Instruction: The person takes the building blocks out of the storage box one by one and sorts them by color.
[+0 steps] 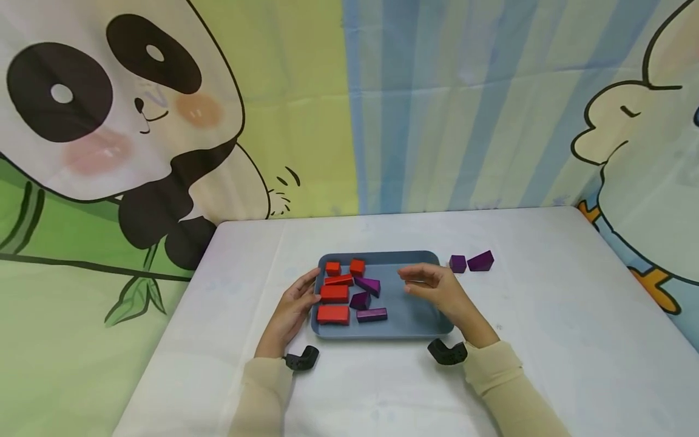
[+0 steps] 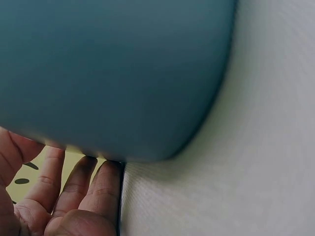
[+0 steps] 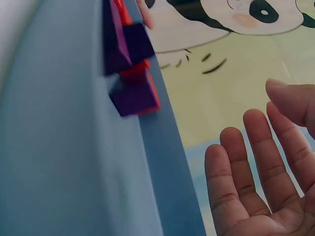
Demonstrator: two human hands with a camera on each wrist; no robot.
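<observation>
Rests the left hand [image 1: 292,309], fingers nearly straight and slightly spread, against the left edge of a shallow blue-grey tray [image 1: 412,315] with rounded corners. Touches the outer side with the fingertips in the left wrist view; cannot tell there whether the thumb presses too. Holds the right hand [image 1: 437,288] above the tray's right part, empty and fairly wide, fingers extended and relaxed, thumb apart from them.

Has the tray lying on a white-covered table [image 1: 377,388], between both hands. Bears at its left end a small red cube [image 1: 332,269], a small red block [image 1: 357,267] beside it, a thin red wedge [image 1: 338,280] and, nearer the person, two larger oblong red blocks [image 1: 334,295]. Bears just right of these a slanting purple wedge [image 1: 368,285], a faceted dark purple block [image 1: 360,301] and an oblong purple bar [image 1: 371,315]. Shows, just past the tray's far right corner, a small purple block [image 1: 457,264] beside a larger angular purple block [image 1: 480,261].

Wears beige sleeves [image 1: 494,367] and black wrist devices [image 1: 448,352]. Faces a printed backdrop [image 1: 295,115] with a cartoon panda at left.
</observation>
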